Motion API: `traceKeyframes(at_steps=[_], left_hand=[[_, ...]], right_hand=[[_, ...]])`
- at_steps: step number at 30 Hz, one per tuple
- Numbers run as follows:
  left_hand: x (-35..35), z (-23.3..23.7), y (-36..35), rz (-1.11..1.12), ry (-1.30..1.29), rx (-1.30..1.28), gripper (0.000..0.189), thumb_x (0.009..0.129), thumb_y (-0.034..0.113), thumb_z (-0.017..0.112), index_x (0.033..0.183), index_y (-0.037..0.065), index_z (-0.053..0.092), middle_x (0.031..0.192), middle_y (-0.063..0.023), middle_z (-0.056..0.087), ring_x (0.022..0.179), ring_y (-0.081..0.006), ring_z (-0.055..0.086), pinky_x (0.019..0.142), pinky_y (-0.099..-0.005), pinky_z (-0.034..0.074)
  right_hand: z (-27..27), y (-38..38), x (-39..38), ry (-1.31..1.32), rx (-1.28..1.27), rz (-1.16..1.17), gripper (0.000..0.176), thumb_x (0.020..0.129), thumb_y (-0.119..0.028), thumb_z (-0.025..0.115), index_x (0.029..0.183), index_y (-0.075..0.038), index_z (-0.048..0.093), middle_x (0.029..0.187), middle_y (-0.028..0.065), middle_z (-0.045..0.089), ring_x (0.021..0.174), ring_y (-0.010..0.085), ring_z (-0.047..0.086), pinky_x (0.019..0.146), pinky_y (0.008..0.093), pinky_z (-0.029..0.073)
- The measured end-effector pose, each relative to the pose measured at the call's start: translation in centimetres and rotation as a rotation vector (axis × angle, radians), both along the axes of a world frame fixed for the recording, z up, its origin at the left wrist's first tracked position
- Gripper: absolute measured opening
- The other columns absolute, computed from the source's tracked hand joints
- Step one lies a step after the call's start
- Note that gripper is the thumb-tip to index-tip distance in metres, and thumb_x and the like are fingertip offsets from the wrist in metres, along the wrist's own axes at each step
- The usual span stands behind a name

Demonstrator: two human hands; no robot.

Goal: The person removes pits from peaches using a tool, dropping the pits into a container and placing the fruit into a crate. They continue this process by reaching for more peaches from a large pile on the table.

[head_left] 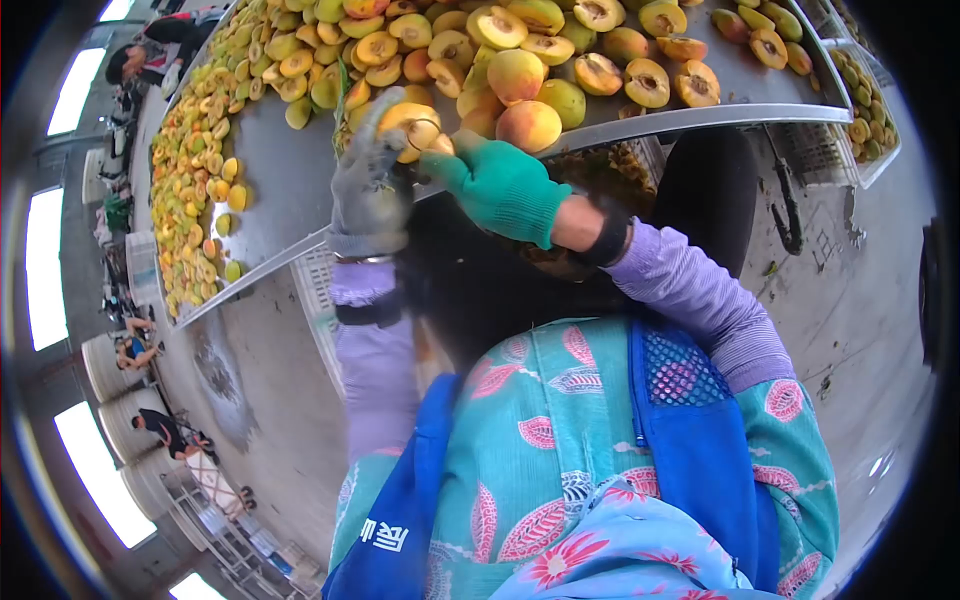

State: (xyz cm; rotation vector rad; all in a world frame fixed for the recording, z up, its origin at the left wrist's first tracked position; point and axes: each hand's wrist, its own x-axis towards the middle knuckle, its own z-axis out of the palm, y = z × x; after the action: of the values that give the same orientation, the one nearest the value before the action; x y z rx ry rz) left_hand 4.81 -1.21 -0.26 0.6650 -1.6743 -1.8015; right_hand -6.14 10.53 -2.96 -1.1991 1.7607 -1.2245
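- The peach [412, 122] is held up at the near edge of the metal table [290, 190], just in front of the heaped fruit.
- The left hand [368, 190], in a grey glove, is wrapped around the peach from the left and clamped on it.
- The right hand [500, 185], in a green glove, is pressed against the peach's lower right side with the fingers bunched. Whether anything is gripped inside them cannot be told.
- Cut halves [600, 60] are piled behind, and two whole peaches [525, 105] are perched right at the table rim.
- Risk, as judged: a wet peach could be squeezed out of the gloves and dropped to the floor [860, 320], since it is held at the rim.
- Risk, as judged: the rim fruit could be knocked off by the right wrist, which is close beneath it.
- If a blade is hidden in the green glove, the grey fingers are placed directly opposite it.
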Motion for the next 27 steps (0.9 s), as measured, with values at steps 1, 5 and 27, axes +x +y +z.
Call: traceKeyframes(at_steps=[1,5,27], left_hand=[[-0.2,-0.5,0.8,0.02,0.185,0.301,0.04,0.089,0.008,0.057,0.129,0.004,0.053,0.103,-0.0087,0.065,0.092,-0.0173,0.063,0.08,-0.0274,0.052],[-0.5,-2.5,1.5,0.087,0.032,-0.178,0.03,0.096,0.018,0.052,0.12,0.0,0.058,0.102,-0.0082,0.065,0.089,-0.0166,0.063,0.076,-0.0285,0.052],[-4.1,0.0,3.0,-0.183,0.093,0.382,0.027,0.093,0.028,0.056,0.091,0.002,0.063,0.076,-0.008,0.064,0.066,-0.0171,0.06,0.062,-0.0282,0.05]], right_hand=[[0.2,0.0,0.1,-0.044,0.011,0.012,0.048,0.096,-0.045,0.046,0.098,0.001,0.058,0.083,0.0226,0.064,0.081,0.0401,0.062,0.072,0.0453,0.048],[0.3,0.7,1.0,-0.243,0.004,-0.018,0.05,0.096,-0.046,0.045,0.103,0.002,0.058,0.085,0.0236,0.064,0.085,0.0396,0.062,0.077,0.0448,0.047],[0.9,3.9,0.9,-1.787,-0.108,0.447,0.04,0.1,-0.05,0.037,0.085,-0.015,0.05,0.054,-0.0079,0.038,0.04,0.0057,0.035,0.039,0.0233,0.028]])
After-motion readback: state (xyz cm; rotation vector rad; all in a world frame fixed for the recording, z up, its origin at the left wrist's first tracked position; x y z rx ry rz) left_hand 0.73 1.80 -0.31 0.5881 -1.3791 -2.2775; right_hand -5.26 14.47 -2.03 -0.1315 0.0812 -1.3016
